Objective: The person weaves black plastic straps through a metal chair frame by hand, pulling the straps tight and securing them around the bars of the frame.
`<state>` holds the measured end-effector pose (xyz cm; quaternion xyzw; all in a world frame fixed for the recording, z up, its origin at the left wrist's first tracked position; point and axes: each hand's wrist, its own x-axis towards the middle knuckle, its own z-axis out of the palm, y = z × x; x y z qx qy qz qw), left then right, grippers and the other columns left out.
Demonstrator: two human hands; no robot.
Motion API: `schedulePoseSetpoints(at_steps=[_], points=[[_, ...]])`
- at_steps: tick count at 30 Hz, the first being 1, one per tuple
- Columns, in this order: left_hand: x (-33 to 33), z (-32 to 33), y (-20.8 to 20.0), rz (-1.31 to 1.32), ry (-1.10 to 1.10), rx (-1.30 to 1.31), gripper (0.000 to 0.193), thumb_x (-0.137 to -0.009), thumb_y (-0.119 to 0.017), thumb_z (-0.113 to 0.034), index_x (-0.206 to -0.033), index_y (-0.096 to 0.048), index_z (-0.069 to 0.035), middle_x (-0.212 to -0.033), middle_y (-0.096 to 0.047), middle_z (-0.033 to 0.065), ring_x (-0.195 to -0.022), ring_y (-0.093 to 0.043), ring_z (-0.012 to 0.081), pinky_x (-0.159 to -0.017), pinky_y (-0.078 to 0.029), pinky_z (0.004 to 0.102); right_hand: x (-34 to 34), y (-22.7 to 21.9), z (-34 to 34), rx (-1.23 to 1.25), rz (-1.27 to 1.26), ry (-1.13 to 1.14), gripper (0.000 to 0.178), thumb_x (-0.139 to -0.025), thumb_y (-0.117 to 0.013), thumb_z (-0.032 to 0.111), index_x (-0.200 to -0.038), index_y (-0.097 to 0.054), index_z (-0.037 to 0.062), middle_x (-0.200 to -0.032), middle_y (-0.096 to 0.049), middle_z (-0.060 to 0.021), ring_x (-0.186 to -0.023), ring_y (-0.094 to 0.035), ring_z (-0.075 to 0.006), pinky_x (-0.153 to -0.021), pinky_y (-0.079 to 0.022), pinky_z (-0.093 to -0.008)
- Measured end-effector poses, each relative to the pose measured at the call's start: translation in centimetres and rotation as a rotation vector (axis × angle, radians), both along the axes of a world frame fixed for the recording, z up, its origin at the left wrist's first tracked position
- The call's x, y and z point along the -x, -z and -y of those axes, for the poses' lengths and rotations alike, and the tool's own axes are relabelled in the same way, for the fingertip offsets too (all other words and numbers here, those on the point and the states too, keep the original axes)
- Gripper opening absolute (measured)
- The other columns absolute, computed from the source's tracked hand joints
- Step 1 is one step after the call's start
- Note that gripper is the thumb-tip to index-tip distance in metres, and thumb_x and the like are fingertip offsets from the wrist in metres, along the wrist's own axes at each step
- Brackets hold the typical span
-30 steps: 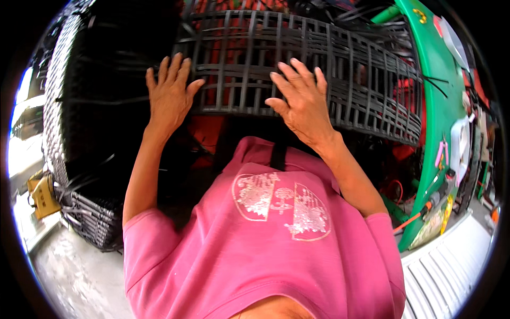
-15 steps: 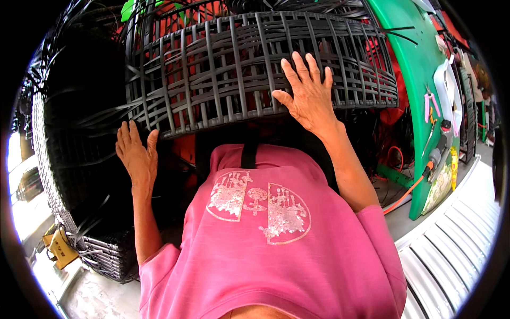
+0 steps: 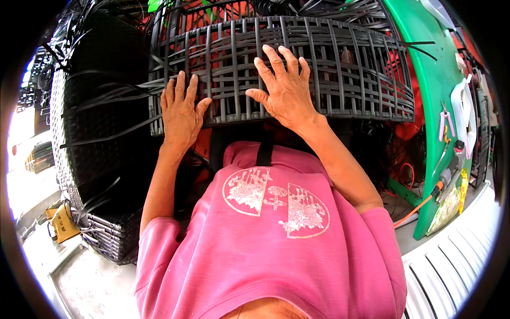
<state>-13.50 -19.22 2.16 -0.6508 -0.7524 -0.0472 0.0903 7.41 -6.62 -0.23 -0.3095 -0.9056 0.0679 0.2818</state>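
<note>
Left hand [image 3: 181, 119] now up from lower left corner onto black woven panel [image 3: 234, 80]; right hand [image 3: 289, 98] shifted leftward along weave. Hands apart, fingers extended, clamped on nothing visible — both now over panel. Panel spans front of person, left of green board [image 3: 438, 95].

From afar, I watch through the left head-worn fisheye: it looks down from close above the pink shirt [image 3: 265, 255], out over the black woven frame [image 3: 337, 69].
</note>
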Motion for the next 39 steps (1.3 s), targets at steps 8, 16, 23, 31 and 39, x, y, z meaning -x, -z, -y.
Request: schedulePoseSetpoints(at_steps=[8,16,23,31,39], points=[[-0.4,0.8,0.6,0.006,-0.026,-0.059,0.047,-0.09,-0.055,-0.035,-0.131,-0.05,-0.012,-0.129,-0.045,0.0159,-0.12,-0.039,0.0356,-0.101,-0.029,0.0476,-0.5,0.9,0.2,0.019,-0.032,0.002,0.042,-0.081,-0.064,0.032,-0.114,-0.058,0.0068,-0.11,-0.051,-0.007,-0.107,-0.042,-0.0265,-0.094,-0.029,-0.0458],[-0.2,1.2,1.1,0.05,-0.037,-0.088,0.04,-0.09,-0.055,-0.035,-0.127,-0.055,-0.019,-0.126,-0.045,0.0135,-0.117,-0.039,0.0353,-0.1,-0.029,0.0485,-2.4,0.8,-2.1,0.017,-0.069,0.066,0.017,-0.073,-0.068,0.012,-0.089,-0.063,0.0115,-0.097,-0.054,-0.0009,-0.097,-0.046,-0.0225,-0.085,-0.032,-0.0406],[-0.9,1.1,1.4,0.066,-0.084,-0.208,0.036,-0.087,-0.06,-0.033,-0.119,-0.06,-0.018,-0.125,-0.045,0.0109,-0.119,-0.038,0.0341,-0.1,-0.029,0.0472,-2.6,0.5,-3.2,0.191,-0.087,-0.025,0.014,-0.072,-0.068,0.011,-0.081,-0.057,0.0105,-0.099,-0.051,-0.0013,-0.099,-0.044,-0.0224,-0.089,-0.03,-0.0407],[-0.5,1.3,1.9,0.067,-0.05,-0.211,0.034,-0.082,-0.065,-0.03,-0.113,-0.064,-0.016,-0.119,-0.049,0.0108,-0.116,-0.04,0.0323,-0.1,-0.028,0.0471,-3.6,-0.4,-2.2,0.116,0.066,-0.142,0.012,-0.075,-0.067,0.014,-0.086,-0.062,0.0138,-0.086,-0.052,0.0002,-0.085,-0.049,-0.0203,-0.082,-0.031,-0.0379],[-0.5,1.3,2.2,0.101,-0.098,-0.244,0.029,-0.086,-0.062,-0.027,-0.112,-0.063,-0.014,-0.114,-0.053,0.0068,-0.115,-0.044,0.0301,-0.097,-0.03,0.0439,-1.8,1.4,-1.8,0.031,-0.076,-0.023,0.014,-0.078,-0.068,0.022,-0.091,-0.07,0.0171,-0.098,-0.058,-0.0003,-0.091,-0.05,-0.021,-0.084,-0.033,-0.0389]])
